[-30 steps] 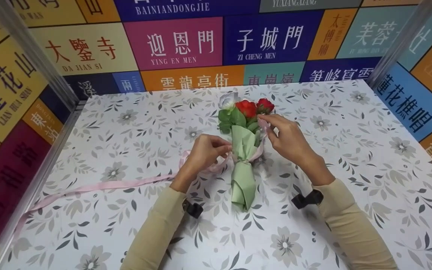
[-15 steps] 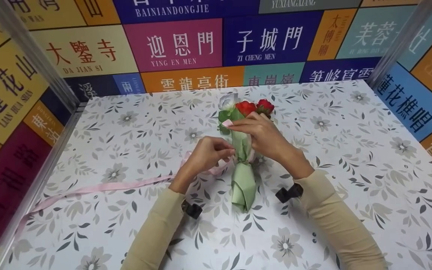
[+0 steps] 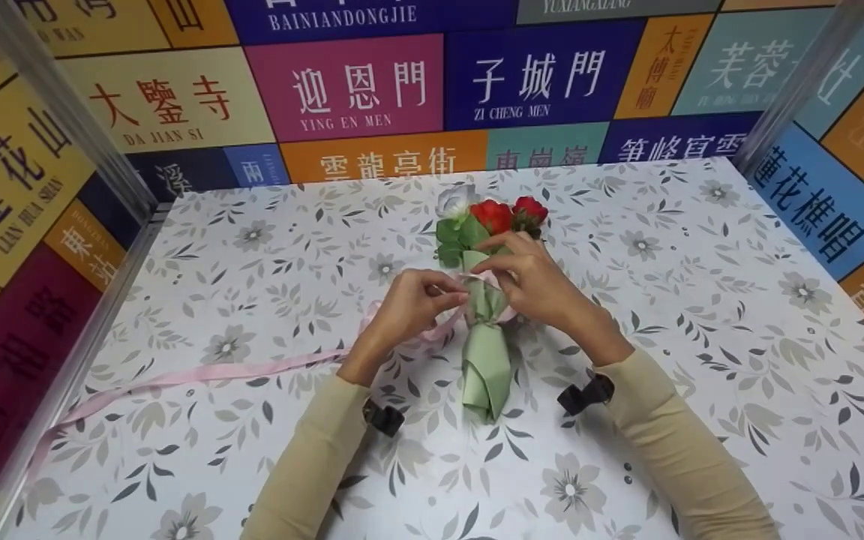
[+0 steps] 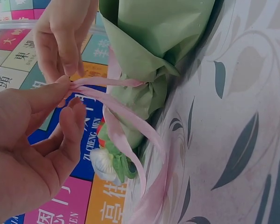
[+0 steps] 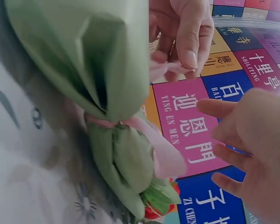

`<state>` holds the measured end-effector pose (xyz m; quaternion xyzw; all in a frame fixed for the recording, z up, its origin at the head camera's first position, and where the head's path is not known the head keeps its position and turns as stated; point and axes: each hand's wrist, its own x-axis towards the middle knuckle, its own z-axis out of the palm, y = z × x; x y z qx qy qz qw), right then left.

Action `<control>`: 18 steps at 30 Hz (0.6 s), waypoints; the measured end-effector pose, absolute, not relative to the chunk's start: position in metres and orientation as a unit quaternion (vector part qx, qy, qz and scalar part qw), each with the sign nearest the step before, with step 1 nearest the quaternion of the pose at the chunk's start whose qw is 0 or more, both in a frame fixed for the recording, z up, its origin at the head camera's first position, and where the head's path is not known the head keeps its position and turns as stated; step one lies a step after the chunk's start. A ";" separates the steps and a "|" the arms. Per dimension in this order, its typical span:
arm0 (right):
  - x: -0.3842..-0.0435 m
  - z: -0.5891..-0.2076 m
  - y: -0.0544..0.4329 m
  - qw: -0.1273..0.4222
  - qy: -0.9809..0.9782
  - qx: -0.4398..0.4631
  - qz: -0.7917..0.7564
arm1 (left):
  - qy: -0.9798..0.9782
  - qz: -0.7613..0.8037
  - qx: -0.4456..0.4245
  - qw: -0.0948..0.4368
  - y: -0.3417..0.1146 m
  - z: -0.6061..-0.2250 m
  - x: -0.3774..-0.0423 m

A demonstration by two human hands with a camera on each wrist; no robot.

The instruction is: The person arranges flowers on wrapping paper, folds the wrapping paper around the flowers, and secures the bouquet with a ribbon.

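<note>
A bouquet in light green paper point(image 3: 486, 367) lies on the table, blooms away from me. Red flowers point(image 3: 490, 216) and a whitish flower point(image 3: 456, 201) top it, with green leaves point(image 3: 451, 240). A pink ribbon point(image 4: 154, 137) is tied around its narrowed middle. On the bouquet's left, my left hand point(image 3: 413, 300) pinches strands of that ribbon between thumb and fingertip. My right hand point(image 3: 541, 285) hovers over the upper wrap, its fingers point(image 5: 228, 184) spread and loosely bent, holding nothing. In the right wrist view, a ribbon end point(image 5: 165, 154) hangs from the tie, apart from that hand.
The ribbon's long tail point(image 3: 207, 373) runs left across the flower-patterned table point(image 3: 702, 450) to its edge. Panels with colourful lettering point(image 3: 537, 79) stand behind and at both sides. Clear strips point(image 3: 799, 82) mark the corners.
My right hand carried a ribbon end leftward across the bouquet, then let go and drew back slightly. Pink ribbon now lies across the upper wrap. My left hand has barely moved.
</note>
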<state>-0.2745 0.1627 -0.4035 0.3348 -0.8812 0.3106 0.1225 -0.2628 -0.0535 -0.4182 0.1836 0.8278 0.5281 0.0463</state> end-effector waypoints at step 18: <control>-0.269 -0.421 0.150 0.141 -0.877 0.320 0.329 | 0.801 0.571 0.173 0.055 -0.051 -0.418 -0.264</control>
